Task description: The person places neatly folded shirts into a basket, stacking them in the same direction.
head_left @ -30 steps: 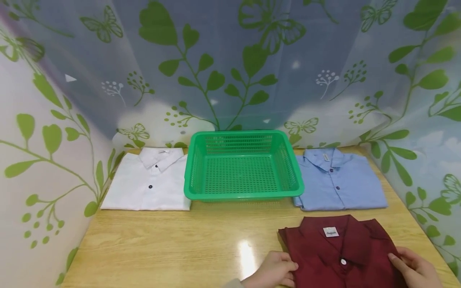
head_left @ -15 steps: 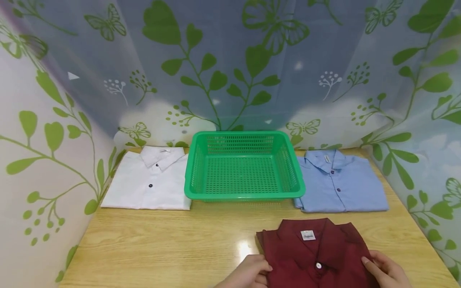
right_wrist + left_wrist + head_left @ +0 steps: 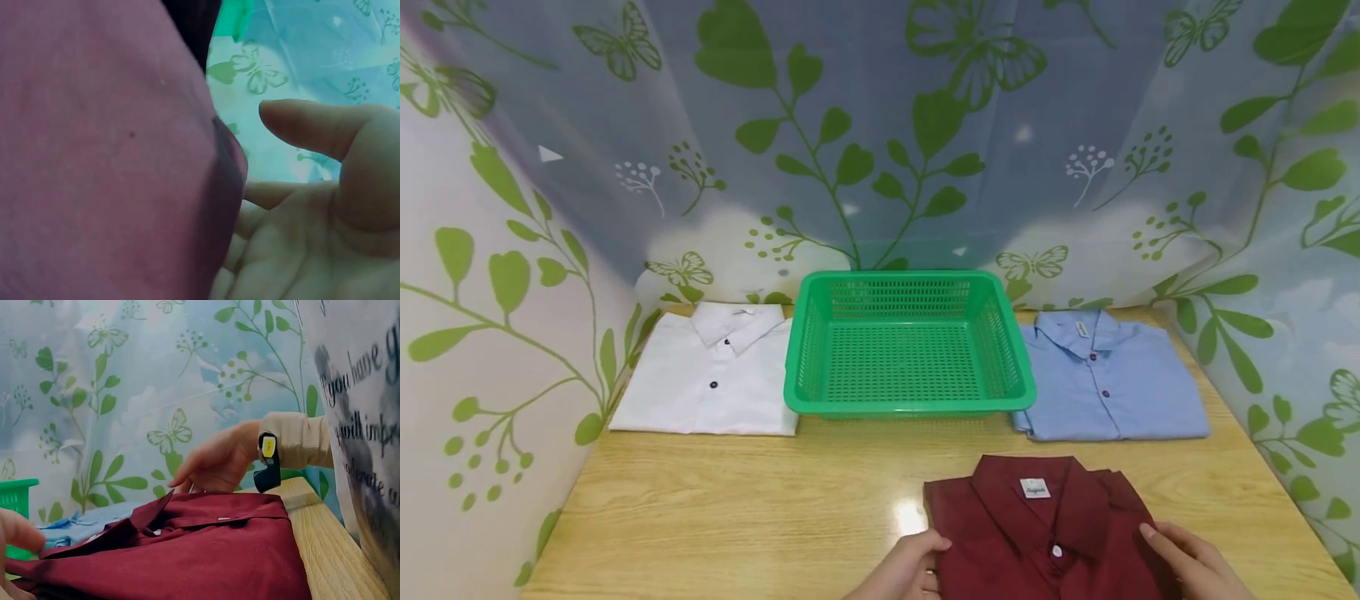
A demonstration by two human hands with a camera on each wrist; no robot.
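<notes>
A folded maroon collared shirt [image 3: 1000, 533] with a white neck label and a white button lies at the front right of the table, its lower part out of the head view. My left hand [image 3: 907, 570] is at its left side edge, thumb over the cloth and fingers below, pinching it. In the left wrist view, the shirt's corner sits between that thumb [image 3: 22, 532] and the fingers. My right hand [image 3: 1197, 562] lies along the opposite edge. Seen from the right wrist, its thumb [image 3: 306, 125] stands apart from the fabric, and the fingers reach behind the edge.
Behind the shirt, a green plastic basket [image 3: 910, 407] with nothing in it stands at the back middle of the wooden table [image 3: 722, 500]. A folded white shirt [image 3: 670, 383] lies left of it and a folded light-blue shirt [image 3: 1142, 383] right. Patterned curtains [image 3: 880, 150] enclose the table.
The maroon shirt has slid left with both hands at its sides, mostly in the first half second. Since then it has shifted only slightly left, and the left thumb has moved a little up and left.
</notes>
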